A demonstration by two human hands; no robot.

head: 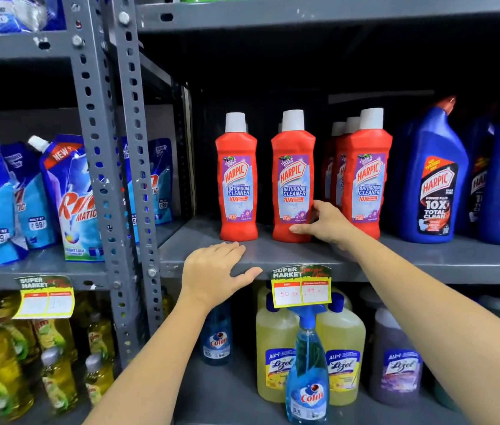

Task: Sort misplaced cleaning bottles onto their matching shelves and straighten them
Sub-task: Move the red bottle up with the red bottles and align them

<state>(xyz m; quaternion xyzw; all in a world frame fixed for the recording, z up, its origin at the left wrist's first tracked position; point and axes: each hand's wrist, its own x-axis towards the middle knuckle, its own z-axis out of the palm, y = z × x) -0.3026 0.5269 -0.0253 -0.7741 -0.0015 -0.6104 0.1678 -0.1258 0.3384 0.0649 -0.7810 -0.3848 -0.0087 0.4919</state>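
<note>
Red Harpic bathroom cleaner bottles with white caps stand upright on the grey middle shelf. The left red bottle stands alone. My right hand grips the base of the middle red bottle, thumb in front, fingers behind its right side. A group of red bottles stands just right of that hand. My left hand lies flat on the shelf's front edge, fingers spread, holding nothing. Blue Harpic bottles stand at the far right of the same shelf.
A price tag hangs from the shelf edge. Below are a blue Colin spray bottle, yellow Lizol bottles and a purple Lizol bottle. The left rack holds blue Rin pouches above yellow dish-liquid bottles. Perforated steel uprights divide the racks.
</note>
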